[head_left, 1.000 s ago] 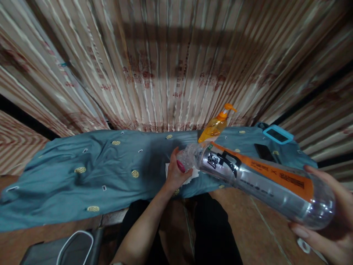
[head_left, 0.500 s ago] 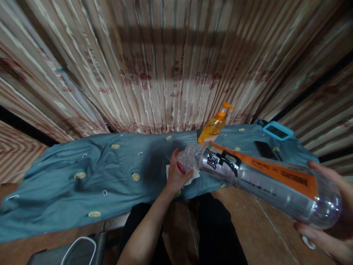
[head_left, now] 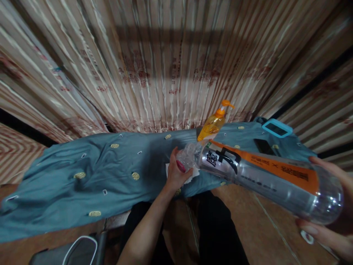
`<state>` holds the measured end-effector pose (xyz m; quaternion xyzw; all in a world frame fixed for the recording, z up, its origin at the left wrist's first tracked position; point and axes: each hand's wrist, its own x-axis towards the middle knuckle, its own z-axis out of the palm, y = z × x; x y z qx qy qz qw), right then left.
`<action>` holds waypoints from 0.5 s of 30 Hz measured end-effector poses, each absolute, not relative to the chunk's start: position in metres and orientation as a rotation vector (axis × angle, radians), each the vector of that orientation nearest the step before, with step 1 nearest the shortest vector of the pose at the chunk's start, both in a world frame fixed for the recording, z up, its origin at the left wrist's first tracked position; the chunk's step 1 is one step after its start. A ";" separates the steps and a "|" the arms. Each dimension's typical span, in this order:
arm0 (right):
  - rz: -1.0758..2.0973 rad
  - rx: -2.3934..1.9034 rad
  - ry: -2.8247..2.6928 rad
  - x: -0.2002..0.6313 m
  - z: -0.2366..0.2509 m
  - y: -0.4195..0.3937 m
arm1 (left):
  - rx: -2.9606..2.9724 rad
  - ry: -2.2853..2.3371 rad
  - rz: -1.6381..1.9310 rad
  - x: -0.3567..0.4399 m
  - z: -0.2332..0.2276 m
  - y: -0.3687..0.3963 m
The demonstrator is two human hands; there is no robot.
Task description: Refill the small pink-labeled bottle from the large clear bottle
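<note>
A large clear plastic bottle [head_left: 264,176] with a silver and orange label lies slanted across the right half of the view. My right hand [head_left: 335,217] is closed around its rounded near end, thumb below and fingers above. My left hand [head_left: 176,171] grips a clear ridged plastic piece [head_left: 190,154] with a pink part at the bottle's far end. Whether that piece belongs to the bottle or is separate, I cannot tell. White paper [head_left: 195,173] lies under my left hand. Behind the bottle stands a pump bottle [head_left: 211,126] of yellow liquid with an orange pump.
A blue-green patterned cloth [head_left: 63,158] covers the long low surface. On its right lie a dark phone [head_left: 263,146] and a blue-framed device [head_left: 277,128]. Pleated curtains [head_left: 165,66] hang behind. A grey item with a white loop [head_left: 79,244] sits at lower left.
The view has shifted slightly. Both hands keep their hold, and the bottle stays at nearly the same slant, its near end marginally farther right.
</note>
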<state>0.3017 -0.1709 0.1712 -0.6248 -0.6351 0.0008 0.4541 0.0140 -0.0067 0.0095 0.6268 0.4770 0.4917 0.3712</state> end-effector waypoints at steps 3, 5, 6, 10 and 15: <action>0.027 -1.494 -1.624 0.307 0.170 -0.172 | 1.618 1.220 1.267 0.014 0.009 -0.007; 0.006 -1.468 -1.639 0.306 0.171 -0.170 | 1.625 1.216 1.267 0.014 0.010 -0.007; -0.005 -1.461 -1.645 0.306 0.172 -0.169 | 1.626 1.215 1.265 0.013 0.010 -0.008; 0.007 -1.491 -1.642 0.307 0.172 -0.170 | 1.620 1.213 1.268 0.013 0.010 -0.008; 0.009 -1.509 -1.657 0.310 0.172 -0.173 | 1.620 1.211 1.271 0.014 0.009 -0.008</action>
